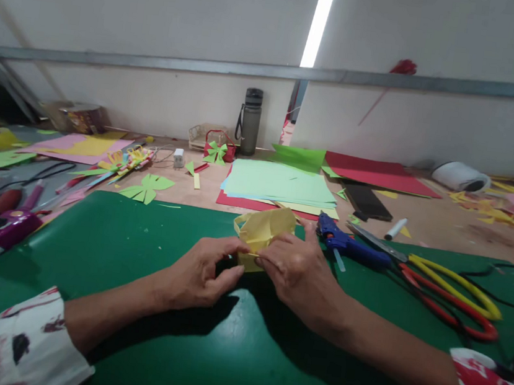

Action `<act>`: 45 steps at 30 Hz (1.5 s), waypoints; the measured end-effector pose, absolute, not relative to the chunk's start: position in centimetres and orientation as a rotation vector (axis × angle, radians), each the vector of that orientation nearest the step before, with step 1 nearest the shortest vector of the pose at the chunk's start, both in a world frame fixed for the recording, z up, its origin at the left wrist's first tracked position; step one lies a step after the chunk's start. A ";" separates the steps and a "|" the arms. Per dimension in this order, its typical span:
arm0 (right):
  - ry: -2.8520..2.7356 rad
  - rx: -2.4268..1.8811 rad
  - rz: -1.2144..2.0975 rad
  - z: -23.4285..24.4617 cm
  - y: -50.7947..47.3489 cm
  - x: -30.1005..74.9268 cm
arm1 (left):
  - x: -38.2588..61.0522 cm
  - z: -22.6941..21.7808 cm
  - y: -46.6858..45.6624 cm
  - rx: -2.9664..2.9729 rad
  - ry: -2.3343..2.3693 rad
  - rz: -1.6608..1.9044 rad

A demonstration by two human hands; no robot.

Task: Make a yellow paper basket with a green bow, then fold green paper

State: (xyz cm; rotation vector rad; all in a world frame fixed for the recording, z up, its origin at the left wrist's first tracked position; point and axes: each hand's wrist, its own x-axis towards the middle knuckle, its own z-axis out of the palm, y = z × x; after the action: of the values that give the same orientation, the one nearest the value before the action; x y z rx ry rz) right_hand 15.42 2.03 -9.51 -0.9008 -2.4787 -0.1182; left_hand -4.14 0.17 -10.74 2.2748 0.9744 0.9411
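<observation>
Both hands hold a small yellow folded-paper piece (268, 226), shaped like a little box or basket with a strip looping at its left. My left hand (203, 270) pinches its lower left edge between thumb and fingers. From the right, my right hand (297, 266) grips its front edge, fingers bent over the paper. Part of the piece is hidden behind the right fingers. Just right of that hand lies a blue glue gun (353, 245) with a clear glue stick near it. Beside it rest large scissors (448, 291) with red and yellow handles.
A green mat (127, 333) covers the near table. Behind it are stacked paper sheets (281, 183), a black phone (366, 199), a white marker (395, 229) and a grey bottle (250, 123). Green paper cutouts (147, 188) and a purple tool (2, 239) lie left. Cords run at right.
</observation>
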 end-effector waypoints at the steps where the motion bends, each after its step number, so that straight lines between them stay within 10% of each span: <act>1: -2.473 -0.889 -0.119 -9.6 2.0 15.3 | -4.1 -10.7 0.1 2.277 0.951 0.940; 31: -2.340 -0.947 1.083 -4.8 1.0 20.4 | -6.7 -10.3 3.3 1.713 1.027 0.803; 45: -2.826 -1.101 0.798 -5.3 1.6 19.3 | -7.0 -10.0 3.4 2.171 1.081 0.715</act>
State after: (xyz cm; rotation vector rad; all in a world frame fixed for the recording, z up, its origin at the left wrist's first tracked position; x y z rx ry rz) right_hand 19.33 1.59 -5.33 -1.1007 -2.8264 0.7980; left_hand -6.97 3.42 -9.97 2.1711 1.0807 0.7147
